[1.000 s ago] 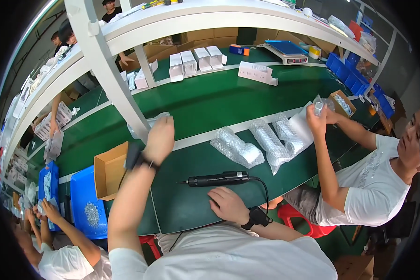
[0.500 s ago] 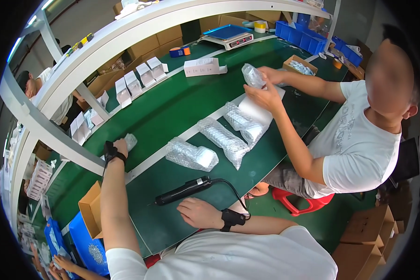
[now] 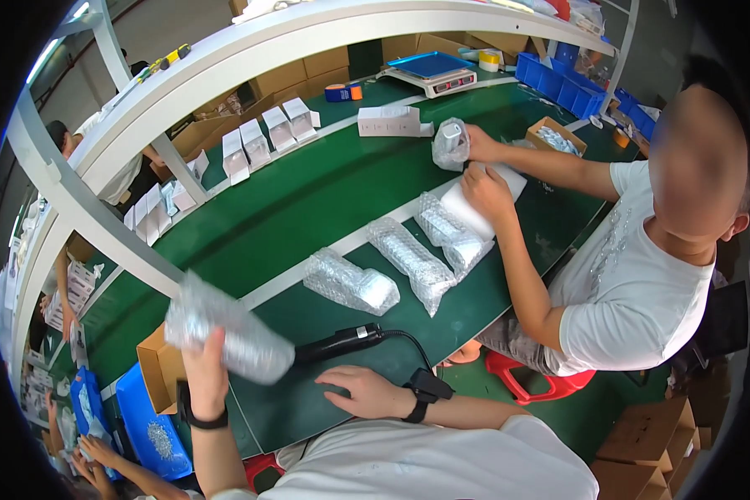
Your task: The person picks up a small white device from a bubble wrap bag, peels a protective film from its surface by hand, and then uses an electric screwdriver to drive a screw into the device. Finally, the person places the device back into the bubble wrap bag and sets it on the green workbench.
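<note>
Raised over the near left of the green bench, my left hand is closed around a bubble-wrapped package, thumb across its near side. The wrap hides what is inside. My right hand lies at the bench's near edge, fingers apart and nothing in them. Just beyond it is a black electric screwdriver with a cable, its tip end behind my package. Several more wrapped packages lie in the middle of the bench.
On the right, a seated co-worker holds a bubble-wrapped item above a white foam sheet. White boxes line the far edge near a scale. A shelf post, cardboard box and blue tray stand left.
My left hand has drawn back toward me from the far left, bringing the wrapped package up in its grasp. My right hand stays near the screwdriver. The co-worker's hands have moved apart.
</note>
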The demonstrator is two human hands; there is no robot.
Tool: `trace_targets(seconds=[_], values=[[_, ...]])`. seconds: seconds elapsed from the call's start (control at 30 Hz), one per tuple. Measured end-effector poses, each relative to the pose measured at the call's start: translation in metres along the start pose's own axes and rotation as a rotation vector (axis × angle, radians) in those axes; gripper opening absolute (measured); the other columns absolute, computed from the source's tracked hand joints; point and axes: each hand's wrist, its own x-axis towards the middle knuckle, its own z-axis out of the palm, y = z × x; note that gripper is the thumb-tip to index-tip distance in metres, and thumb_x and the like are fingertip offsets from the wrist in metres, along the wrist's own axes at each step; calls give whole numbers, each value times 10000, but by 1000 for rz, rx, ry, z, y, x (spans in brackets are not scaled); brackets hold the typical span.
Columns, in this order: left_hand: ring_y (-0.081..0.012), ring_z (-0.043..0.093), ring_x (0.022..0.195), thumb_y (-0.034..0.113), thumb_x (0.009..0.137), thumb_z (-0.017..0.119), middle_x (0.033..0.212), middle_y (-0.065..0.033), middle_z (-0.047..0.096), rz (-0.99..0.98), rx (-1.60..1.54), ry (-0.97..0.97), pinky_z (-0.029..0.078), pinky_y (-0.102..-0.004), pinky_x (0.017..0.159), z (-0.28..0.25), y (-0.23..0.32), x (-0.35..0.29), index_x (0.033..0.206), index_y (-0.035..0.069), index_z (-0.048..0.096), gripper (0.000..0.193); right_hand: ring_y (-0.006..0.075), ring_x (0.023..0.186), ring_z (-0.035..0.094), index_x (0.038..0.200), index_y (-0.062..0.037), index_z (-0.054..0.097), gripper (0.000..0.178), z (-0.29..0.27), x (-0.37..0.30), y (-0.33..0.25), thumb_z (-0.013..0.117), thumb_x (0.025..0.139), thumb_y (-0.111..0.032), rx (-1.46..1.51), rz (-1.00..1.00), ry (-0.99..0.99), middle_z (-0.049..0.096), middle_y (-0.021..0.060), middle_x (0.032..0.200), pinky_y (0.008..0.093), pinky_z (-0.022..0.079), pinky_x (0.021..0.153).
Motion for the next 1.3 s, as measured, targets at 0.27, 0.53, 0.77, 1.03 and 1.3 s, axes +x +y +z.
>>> trace_targets(seconds=[0.27,0.53,0.77,1.03,1.3], values=[[-192,559,1124,36,848,708,1230,-77,569,12,341,95,451,-353,976,-61,-40,-86,1343,16,467,551,183,971,676,1160,1,644,265,-23,17,-27,658,897,-28,294,118,-40,678,118,1117,306,546,832],[-165,617,1016,100,724,838,1090,-94,644,59,306,-172,507,-336,870,-29,-38,-85,1205,22,566,558,207,1062,611,1323,-20,539,587,33,43,-56,782,791,-60,229,61,-50,517,144,1374,304,538,826],[-263,651,985,113,744,843,1078,-113,638,174,282,-325,520,-356,854,-31,-33,-82,1198,28,571,536,292,1106,595,1307,10,545,702,59,76,-64,858,688,-96,-87,-113,-7,516,179,1368,352,526,870],[-368,635,1013,114,722,846,1119,-168,629,254,429,-356,521,-403,868,-42,-53,-97,1192,21,557,560,351,1186,582,1281,24,565,669,70,62,-59,851,687,-85,-174,-146,-54,546,199,1349,403,502,962],[-394,600,1097,117,725,839,1169,-192,623,303,547,-325,504,-423,914,-41,-59,-96,1211,18,553,573,377,1173,582,1280,36,550,665,77,52,-52,836,693,-88,-135,-122,27,550,208,1342,417,494,971]])
